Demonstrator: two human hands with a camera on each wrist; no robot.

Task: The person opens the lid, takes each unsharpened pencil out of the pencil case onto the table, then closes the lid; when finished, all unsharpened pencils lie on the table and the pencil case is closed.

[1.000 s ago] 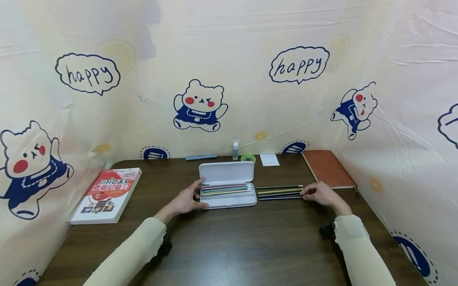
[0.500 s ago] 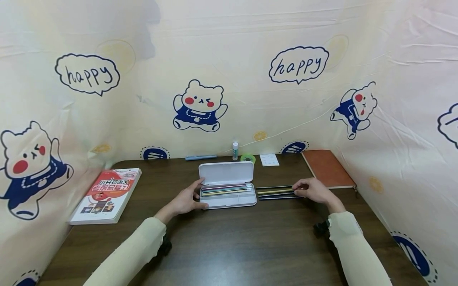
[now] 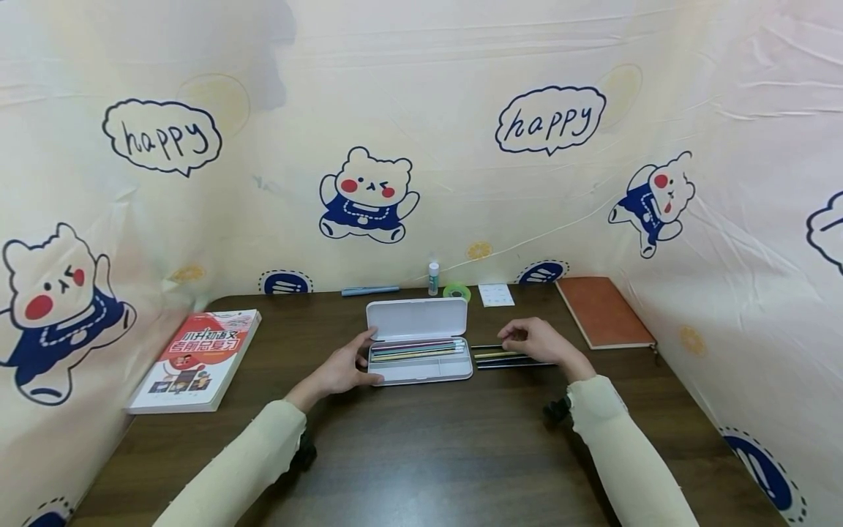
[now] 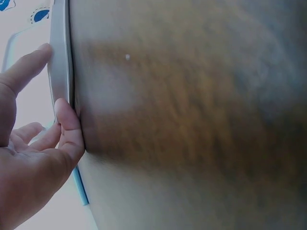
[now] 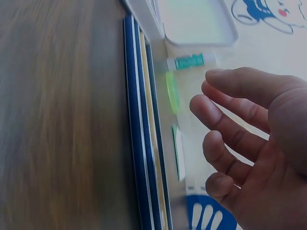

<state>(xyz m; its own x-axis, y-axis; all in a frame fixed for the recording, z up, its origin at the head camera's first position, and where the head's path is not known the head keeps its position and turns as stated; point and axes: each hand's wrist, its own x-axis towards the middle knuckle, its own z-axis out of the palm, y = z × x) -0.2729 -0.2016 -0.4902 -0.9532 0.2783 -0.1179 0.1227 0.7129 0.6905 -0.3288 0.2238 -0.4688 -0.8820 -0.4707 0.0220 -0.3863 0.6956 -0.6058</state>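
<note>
A white pencil case (image 3: pixel 416 320) lies with its lid raised on the brown table, and several coloured pencils (image 3: pixel 416 351) sit in its rear compartment. My left hand (image 3: pixel 339 369) holds the left end of the case, fingers at the back corner and thumb at the front corner. In the left wrist view, fingertips touch the case's side wall (image 4: pixel 59 72). Just right of the case, several dark and yellow pencils (image 5: pixel 146 96) lie side by side on the table. Over them is my right hand (image 3: pixel 543 344), fingers loosely bent and apart, with nothing between them.
Behind the case stand a blue pen (image 3: pixel 370 290), a glue stick (image 3: pixel 433 279), green tape (image 3: pixel 456 292) and a white paper (image 3: pixel 496 295). A brown notebook (image 3: pixel 606 312) lies at the back right, a thick book (image 3: pixel 194 362) at the left. Printed cloth walls (image 3: pixel 421 95) border the table.
My right hand has moved left along the loose pencils, from their right ends toward the case. The left hand and the pencil case have stayed in place.
</note>
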